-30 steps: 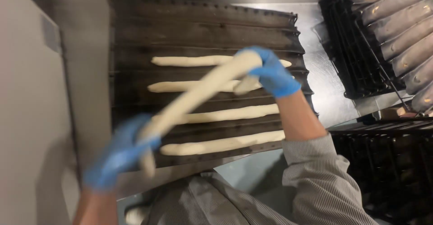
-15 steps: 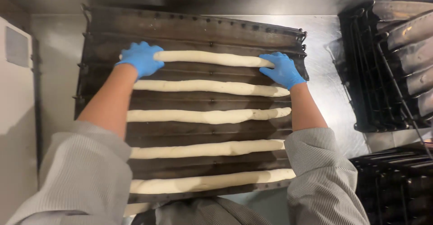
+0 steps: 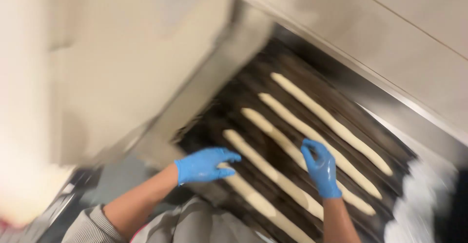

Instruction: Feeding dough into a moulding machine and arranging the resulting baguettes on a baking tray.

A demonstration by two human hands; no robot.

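Observation:
A dark corrugated baking tray [image 3: 363,109] lies tilted across the blurred view, holding several long pale dough sticks [image 3: 329,121] in its grooves. My left hand [image 3: 204,165], in a blue glove, hovers over the tray's near left corner with fingers spread and nothing in it. My right hand [image 3: 321,167], also blue-gloved, is above the middle dough sticks, fingers loosely curled and holding nothing.
A steel counter edge [image 3: 219,72] runs along the tray's left side, with a pale wall or cabinet [image 3: 122,67] beyond it. A light wall [image 3: 399,38] rises behind the tray. My grey striped sleeves and apron fill the bottom.
My view has swung left and tilted, blurring the scene. Both hands have let go of the top dough stick and drawn back toward me, over the tray's near side.

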